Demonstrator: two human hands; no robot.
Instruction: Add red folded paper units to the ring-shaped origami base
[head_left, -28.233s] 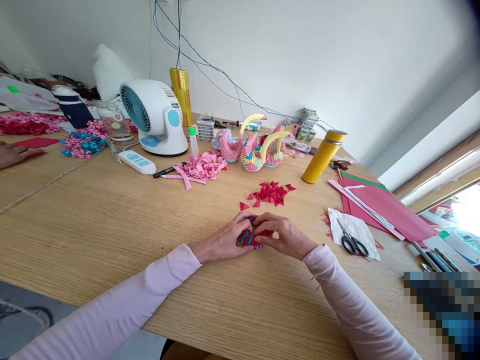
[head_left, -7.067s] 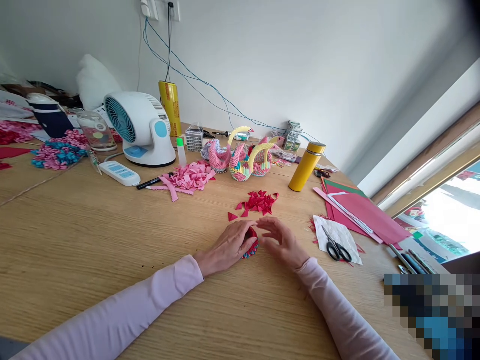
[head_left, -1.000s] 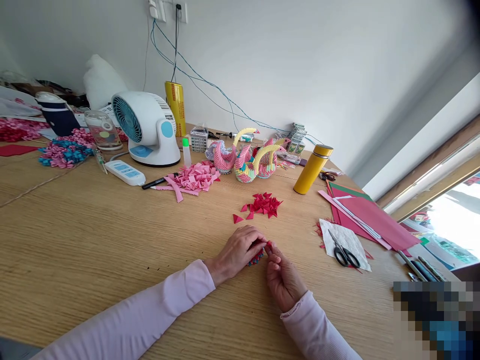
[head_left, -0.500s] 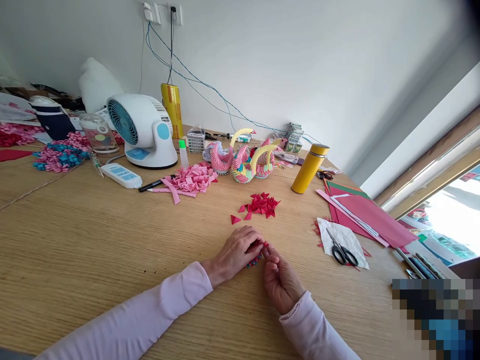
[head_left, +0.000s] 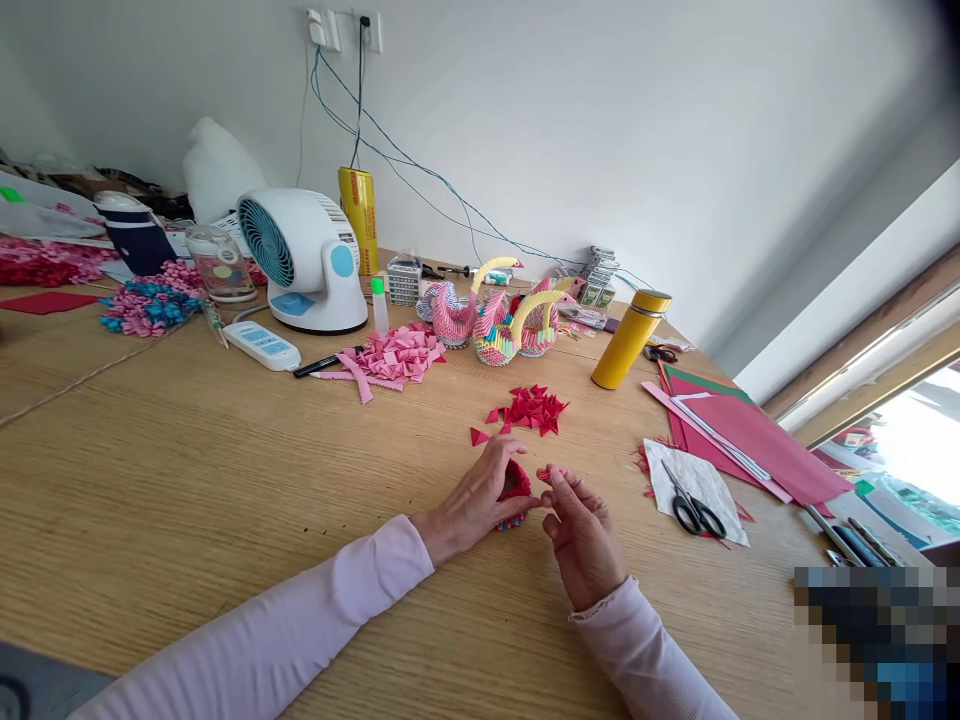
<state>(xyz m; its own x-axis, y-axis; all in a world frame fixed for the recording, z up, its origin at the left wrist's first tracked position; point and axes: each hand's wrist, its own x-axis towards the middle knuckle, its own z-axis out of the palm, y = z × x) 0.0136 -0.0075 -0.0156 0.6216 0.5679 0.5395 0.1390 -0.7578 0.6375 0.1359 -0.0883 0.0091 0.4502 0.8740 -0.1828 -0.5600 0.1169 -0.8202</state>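
My left hand is wrapped round a small ring-shaped piece of folded paper, red inside and blue and pink along its lower edge. Part of that piece is hidden behind the fingers. Just to its right, my right hand pinches a small red folded paper piece between thumb and forefinger, apart from the ring. Beyond both hands lies a loose pile of red paper triangles on the wooden table.
Folded paper swans stand at the back, beside pink paper pieces. A white fan is at the left back. A yellow flask stands to the right. Scissors lie on a white tissue near red paper sheets.
My right hand has drawn away from the ring and now holds up a small red piece. The fingers of my left hand have opened out, showing more of the ring's red inside.
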